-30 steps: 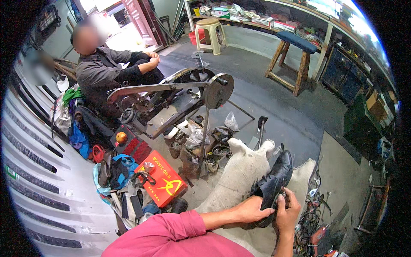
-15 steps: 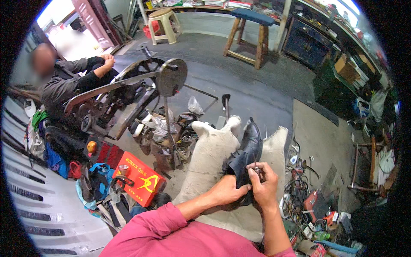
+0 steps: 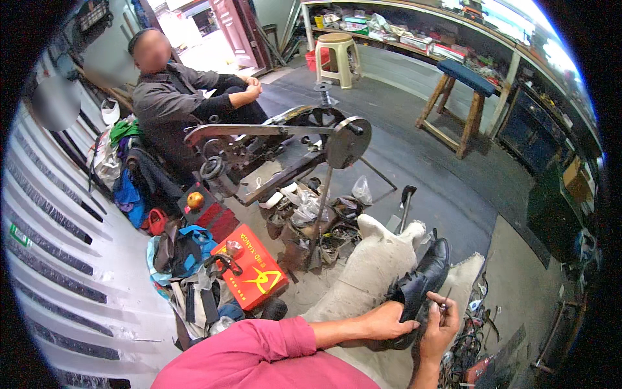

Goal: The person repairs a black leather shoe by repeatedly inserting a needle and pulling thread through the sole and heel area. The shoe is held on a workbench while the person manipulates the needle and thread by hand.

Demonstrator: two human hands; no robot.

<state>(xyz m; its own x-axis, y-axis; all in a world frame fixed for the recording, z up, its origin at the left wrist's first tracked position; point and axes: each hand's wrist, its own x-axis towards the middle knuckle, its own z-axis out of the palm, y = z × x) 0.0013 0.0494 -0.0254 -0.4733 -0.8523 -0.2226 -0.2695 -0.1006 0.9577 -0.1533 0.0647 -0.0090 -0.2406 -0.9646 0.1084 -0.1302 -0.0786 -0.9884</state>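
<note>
A black leather lace-up shoe (image 3: pixel 433 264) lies over my lap, toe pointing away from me. My left hand (image 3: pixel 383 321) is closed on its heel end, with some fingers hidden in or behind the leather. Just right of the shoe, my right hand (image 3: pixel 442 327) pinches a thin, dark, pointed tool (image 3: pixel 444 301), too small to name exactly. Its fingertips are close to the shoe's side. Under both hands a thick off-white cloth (image 3: pixel 353 275) covers my legs.
A hand-cranked sewing machine (image 3: pixel 350 142) stands ahead, with a seated person (image 3: pixel 172 97) behind it. A red box (image 3: pixel 253 272) and piled bags lie left. Cables and tools (image 3: pixel 476 318) lie right. Two stools, one plastic (image 3: pixel 338 55), one blue-topped (image 3: pixel 468 76), stand farther back.
The view has turned left, so everything sits farther right in it and more of the seated person shows. My right hand has come slightly away from the shoe; my left still holds it.
</note>
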